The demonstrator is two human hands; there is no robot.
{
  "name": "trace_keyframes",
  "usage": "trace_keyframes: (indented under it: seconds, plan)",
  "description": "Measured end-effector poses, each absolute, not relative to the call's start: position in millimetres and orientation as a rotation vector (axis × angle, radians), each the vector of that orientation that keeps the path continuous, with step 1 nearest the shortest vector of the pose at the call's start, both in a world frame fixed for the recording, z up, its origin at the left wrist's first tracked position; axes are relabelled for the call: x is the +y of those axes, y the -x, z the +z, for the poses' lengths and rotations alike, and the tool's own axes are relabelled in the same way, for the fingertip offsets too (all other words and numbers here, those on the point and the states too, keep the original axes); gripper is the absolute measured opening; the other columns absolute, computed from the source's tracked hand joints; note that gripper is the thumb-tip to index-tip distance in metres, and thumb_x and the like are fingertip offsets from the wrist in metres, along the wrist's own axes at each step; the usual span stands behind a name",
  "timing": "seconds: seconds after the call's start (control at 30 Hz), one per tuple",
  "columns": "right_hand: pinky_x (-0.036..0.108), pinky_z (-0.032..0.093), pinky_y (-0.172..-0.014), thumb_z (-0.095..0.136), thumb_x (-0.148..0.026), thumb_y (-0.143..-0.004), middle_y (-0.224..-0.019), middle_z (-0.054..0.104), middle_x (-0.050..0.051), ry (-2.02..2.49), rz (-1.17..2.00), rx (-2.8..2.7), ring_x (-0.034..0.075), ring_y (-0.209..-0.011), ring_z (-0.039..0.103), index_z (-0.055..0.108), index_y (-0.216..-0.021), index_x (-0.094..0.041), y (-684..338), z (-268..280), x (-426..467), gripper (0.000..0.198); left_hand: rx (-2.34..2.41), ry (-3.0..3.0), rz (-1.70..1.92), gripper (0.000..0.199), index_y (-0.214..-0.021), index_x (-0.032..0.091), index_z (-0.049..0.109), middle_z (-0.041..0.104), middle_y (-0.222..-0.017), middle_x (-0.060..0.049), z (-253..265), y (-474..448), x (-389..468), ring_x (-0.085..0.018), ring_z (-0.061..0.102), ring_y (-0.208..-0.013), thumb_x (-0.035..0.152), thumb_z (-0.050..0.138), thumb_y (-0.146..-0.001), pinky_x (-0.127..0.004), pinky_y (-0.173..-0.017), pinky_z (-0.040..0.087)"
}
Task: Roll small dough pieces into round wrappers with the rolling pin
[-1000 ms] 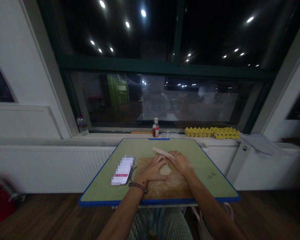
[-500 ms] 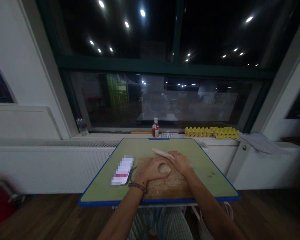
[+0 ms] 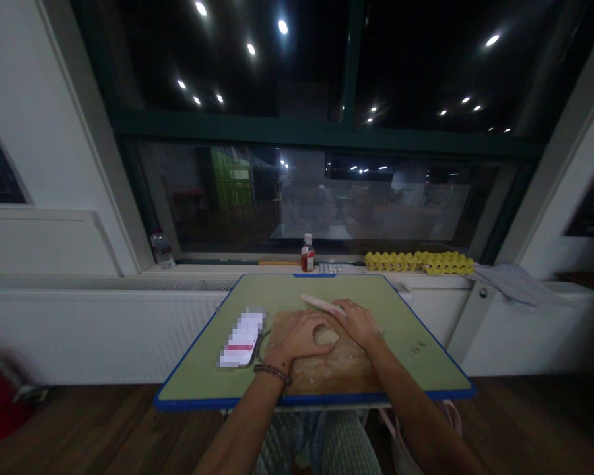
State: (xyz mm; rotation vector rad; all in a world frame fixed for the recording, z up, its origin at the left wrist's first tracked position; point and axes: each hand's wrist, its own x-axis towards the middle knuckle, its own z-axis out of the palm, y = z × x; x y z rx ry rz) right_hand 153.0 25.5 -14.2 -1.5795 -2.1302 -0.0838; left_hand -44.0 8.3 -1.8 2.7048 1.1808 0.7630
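A pale, flat piece of dough lies on the floured wooden board. My left hand, with a beaded bracelet at the wrist, curves its thumb and fingers around the edge of the dough. Beside it, my right hand is closed over a light-coloured rolling pin, which slants across the far side of the board. One end of the pin sticks out to the left past my fingers; most of the rest is covered by the hand.
Left of the board a phone lies on the green, blue-edged folding table. Along the windowsill stand a small bottle with red contents, a clear bottle and yellow egg trays. A radiator runs behind.
Both hands stay in nearly the same place, on the dough and the rolling pin. Any shift is very slight.
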Motion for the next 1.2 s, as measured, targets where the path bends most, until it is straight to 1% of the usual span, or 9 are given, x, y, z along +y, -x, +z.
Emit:
trace_keyframes:
  seconds: [0.1,0.17,0.27,0.37,0.53,0.7,0.87,1.0,1.2]
  plan:
    - [0.027,0.045,-0.087,0.036,-0.044,-0.099,-0.115,0.065,0.004,1.574,-0.077,-2.138,0.017,-0.105,0.061,0.059,-0.119,-0.026,-153,-15,27,0.035,1.026,-2.742,0.690,0.052,-0.113,0.024,0.061,0.060,-0.127,-0.002,-1,45,7,-0.027,0.050,-0.118,0.031,0.075,-0.063,-0.036,-0.103,0.036]
    - [0.027,0.044,-0.087,0.036,-0.044,-0.099,-0.114,0.065,0.004,1.565,-0.077,-2.142,0.017,-0.105,0.061,0.059,-0.119,-0.027,-154,-15,27,0.035,0.961,-2.748,0.677,0.057,-0.117,0.024,0.058,0.057,-0.130,-0.003,-2,45,9,-0.026,0.048,-0.120,0.028,0.074,-0.063,-0.037,-0.105,0.035]
    - [0.027,0.045,-0.086,0.036,-0.044,-0.099,-0.112,0.066,0.003,1.562,-0.089,-2.138,0.017,-0.104,0.061,0.059,-0.117,-0.027,-153,-15,27,0.035,0.891,-2.742,0.728,0.051,-0.112,0.024,0.060,0.059,-0.128,-0.002,-2,45,11,-0.024,0.049,-0.120,0.025,0.072,-0.063,-0.036,-0.106,0.035]
    - [0.027,0.045,-0.086,0.037,-0.045,-0.098,-0.111,0.066,0.003,1.566,-0.099,-2.139,0.017,-0.103,0.061,0.060,-0.116,-0.028,-153,-16,27,0.034,0.900,-2.659,0.836,0.041,-0.106,0.024,0.063,0.064,-0.119,-0.001,-1,45,13,-0.023,0.055,-0.113,0.022,0.068,-0.065,-0.035,-0.104,0.038]
    - [0.028,0.045,-0.088,0.037,-0.046,-0.098,-0.114,0.065,0.004,1.573,-0.111,-2.132,0.017,-0.105,0.061,0.059,-0.119,-0.029,-153,-17,28,0.035,1.015,-2.516,0.919,0.035,-0.104,0.024,0.068,0.071,-0.110,-0.001,0,44,14,-0.022,0.062,-0.105,0.016,0.060,-0.070,-0.035,-0.099,0.043]
    - [0.028,0.046,-0.085,0.040,-0.047,-0.097,-0.114,0.066,0.002,1.588,-0.122,-2.121,0.018,-0.104,0.061,0.060,-0.117,-0.030,-154,-17,29,0.033,1.289,-2.465,0.893,0.028,-0.104,0.023,0.072,0.074,-0.102,-0.002,8,44,11,-0.021,0.067,-0.091,0.022,0.054,-0.082,-0.031,-0.085,0.049]
    - [0.028,0.047,-0.082,0.040,-0.046,-0.097,-0.114,0.066,0.002,1.586,-0.113,-2.115,0.018,-0.103,0.062,0.060,-0.115,-0.029,-153,-17,29,0.032,1.397,-2.469,0.901,0.030,-0.107,0.022,0.069,0.072,-0.108,-0.005,18,45,4,-0.022,0.067,-0.096,0.029,0.042,-0.096,-0.029,-0.084,0.047]
    - [0.027,0.047,-0.082,0.042,-0.044,-0.097,-0.114,0.066,0.002,1.600,-0.120,-2.105,0.018,-0.103,0.062,0.060,-0.115,-0.029,-153,-16,28,0.030,1.507,-2.428,0.972,0.029,-0.104,0.020,0.065,0.073,-0.102,-0.006,22,45,1,-0.021,0.067,-0.094,0.028,0.038,-0.098,-0.028,-0.082,0.047]
    - [0.028,0.046,-0.085,0.043,-0.040,-0.096,-0.117,0.066,0.003,1.609,-0.100,-2.119,0.018,-0.105,0.061,0.060,-0.117,-0.029,-152,-15,29,0.029,1.430,-2.353,1.111,0.025,-0.104,0.022,0.058,0.071,-0.099,-0.004,22,46,0,-0.019,0.067,-0.092,0.027,0.035,-0.099,-0.026,-0.080,0.046]
